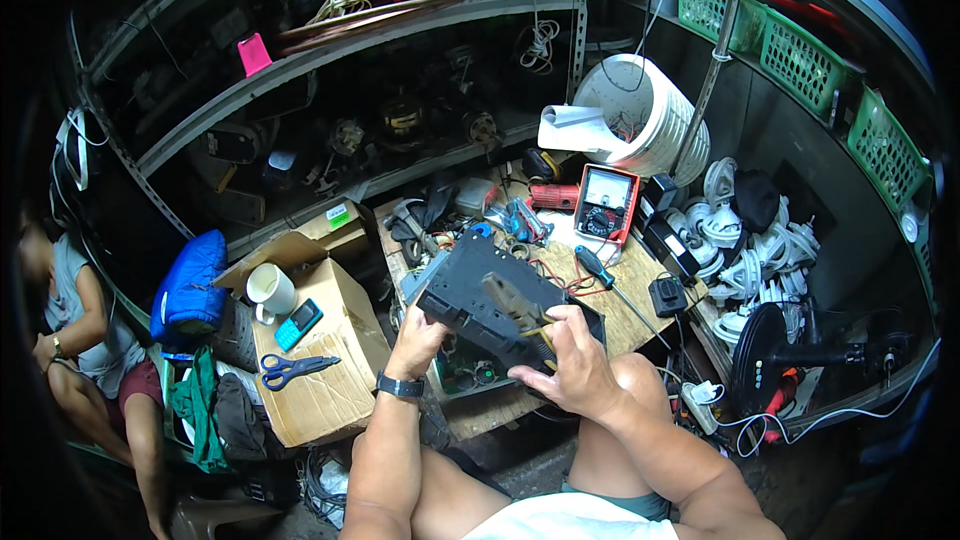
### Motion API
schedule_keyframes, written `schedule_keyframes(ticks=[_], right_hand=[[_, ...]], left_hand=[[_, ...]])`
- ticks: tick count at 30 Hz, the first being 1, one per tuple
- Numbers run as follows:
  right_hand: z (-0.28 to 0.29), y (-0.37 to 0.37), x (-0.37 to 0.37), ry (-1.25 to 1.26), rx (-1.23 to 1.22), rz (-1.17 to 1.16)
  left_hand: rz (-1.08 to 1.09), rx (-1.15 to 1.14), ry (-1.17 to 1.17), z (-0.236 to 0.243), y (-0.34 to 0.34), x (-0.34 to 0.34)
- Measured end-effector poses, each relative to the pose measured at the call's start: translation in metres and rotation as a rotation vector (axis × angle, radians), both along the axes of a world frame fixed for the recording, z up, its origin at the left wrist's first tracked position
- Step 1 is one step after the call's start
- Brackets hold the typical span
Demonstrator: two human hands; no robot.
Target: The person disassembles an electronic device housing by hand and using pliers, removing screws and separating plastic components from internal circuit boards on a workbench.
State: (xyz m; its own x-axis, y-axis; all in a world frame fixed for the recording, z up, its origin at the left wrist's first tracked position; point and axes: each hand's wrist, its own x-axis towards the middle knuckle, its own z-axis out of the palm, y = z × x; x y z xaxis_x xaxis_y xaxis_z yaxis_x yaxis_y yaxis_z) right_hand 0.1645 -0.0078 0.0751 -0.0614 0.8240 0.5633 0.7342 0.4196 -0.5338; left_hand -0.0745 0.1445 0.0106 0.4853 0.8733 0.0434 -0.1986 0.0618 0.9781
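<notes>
My left hand (412, 348), with a dark watch at its wrist, grips the near left edge of a black plastic housing (478, 275). The housing is tilted over the wooden workbench. In my right hand (572, 365) is a pair of worn pliers (512, 302) with yellowish handles, my fingers wrapped round them. The pliers' head lies over the right part of the housing; whether the jaws touch it I cannot tell. Below the housing, near my left hand, shows an open casing with a greenish circuit board (470, 368).
A blue screwdriver (594, 267) and red multimeter (606, 205) lie right of the housing. On a cardboard box (340, 370) at left are scissors (290, 368), a mug (270, 290) and a phone (298, 324). A white bucket (675, 120) stands behind. Another person (90, 320) sits far left.
</notes>
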Motion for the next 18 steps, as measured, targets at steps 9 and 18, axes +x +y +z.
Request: schedule_keyframes(ticks=[9, 18], right_hand=[[-0.022, 0.146, 0.076, 0.409, -0.251, -0.019], [-0.022, 0.179, 0.077, 0.771, -0.647, 0.531]], left_hand=[[0.040, 0.217, -0.179, -0.014, -0.018, 0.014], [-0.006, 0.644, 0.180, 0.002, -0.038, 0.009]])
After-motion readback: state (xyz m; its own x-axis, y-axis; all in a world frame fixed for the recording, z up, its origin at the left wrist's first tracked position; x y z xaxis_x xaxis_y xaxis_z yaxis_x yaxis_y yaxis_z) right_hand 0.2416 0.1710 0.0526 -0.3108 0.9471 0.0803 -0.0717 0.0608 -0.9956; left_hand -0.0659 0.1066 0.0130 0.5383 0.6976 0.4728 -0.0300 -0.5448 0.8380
